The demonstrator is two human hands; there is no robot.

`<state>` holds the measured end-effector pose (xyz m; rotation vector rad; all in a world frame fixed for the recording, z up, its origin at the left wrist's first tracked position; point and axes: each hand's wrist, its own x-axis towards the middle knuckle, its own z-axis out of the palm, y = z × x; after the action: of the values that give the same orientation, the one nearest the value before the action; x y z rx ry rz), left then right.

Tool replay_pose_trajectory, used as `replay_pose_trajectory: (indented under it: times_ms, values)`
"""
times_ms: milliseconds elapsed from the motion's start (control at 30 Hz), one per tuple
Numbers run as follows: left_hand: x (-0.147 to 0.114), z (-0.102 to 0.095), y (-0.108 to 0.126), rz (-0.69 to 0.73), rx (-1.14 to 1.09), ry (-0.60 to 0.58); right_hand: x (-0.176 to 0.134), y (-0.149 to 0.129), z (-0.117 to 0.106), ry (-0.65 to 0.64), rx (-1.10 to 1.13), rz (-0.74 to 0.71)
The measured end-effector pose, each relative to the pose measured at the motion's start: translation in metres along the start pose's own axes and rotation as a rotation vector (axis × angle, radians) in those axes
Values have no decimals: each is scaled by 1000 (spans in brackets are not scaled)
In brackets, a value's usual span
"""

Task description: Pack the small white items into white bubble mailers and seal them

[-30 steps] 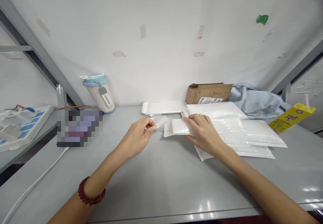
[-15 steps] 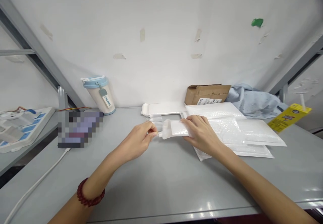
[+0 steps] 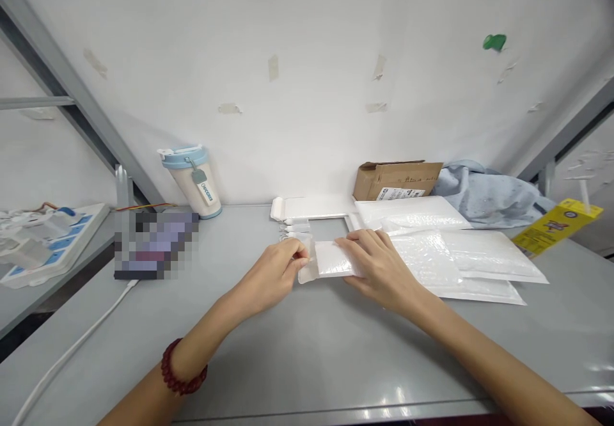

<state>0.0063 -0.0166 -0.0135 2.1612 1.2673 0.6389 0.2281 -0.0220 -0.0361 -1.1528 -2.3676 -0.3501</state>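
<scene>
My right hand (image 3: 381,269) is wrapped round a narrow white bubble mailer (image 3: 334,258), its thumb below and fingers on top. The mailer's paler flap end (image 3: 307,272) points left. At that end my left hand (image 3: 275,271) has thumb and forefinger pinched together. What lies between those fingertips is hidden. Just behind, several small clear tube-like pieces (image 3: 294,226) lie on the table. Farther back is a long flat white packet (image 3: 314,207) with its flap end to the left. More white bubble mailers (image 3: 499,253) are spread beside and under my right hand.
A cardboard box (image 3: 396,180) and a light blue cloth (image 3: 484,189) stand against the wall. To the right leans a yellow carton (image 3: 551,226). On the left are a blue-lidded tumbler (image 3: 194,180), a blurred-out device (image 3: 158,247) with a white cable (image 3: 81,343), and a power strip (image 3: 57,247).
The held mailer has come slightly nearer and left. My left fingertips have moved right to its flap end; the small pale piece seen at them before is now hidden.
</scene>
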Motion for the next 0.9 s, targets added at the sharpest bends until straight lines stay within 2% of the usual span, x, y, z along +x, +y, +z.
replay_pose_trajectory:
  times_ms: [267,433,567,667,733,867,900]
  values:
    - [-1,3,4,51,-48,-38,-1,-1,-1,-31,40,-30]
    - [-1,5,7,29,-153,-79,-1,-2,-3,-18,55,-49]
    - [-1,2,8,-59,-352,-247,-2,-2,-1,-2,59,-72]
    - [-1,-9,9,-90,-468,-346,-2,-1,-3,-3,63,-78]
    - [0,-19,8,-109,-486,-272,-1,0,-4,4,69,-71]
    - [5,-29,-3,-245,-368,84,0,3,-6,71,14,-44]
    - [7,-28,-6,-270,-353,125,0,3,-6,98,-6,-41]
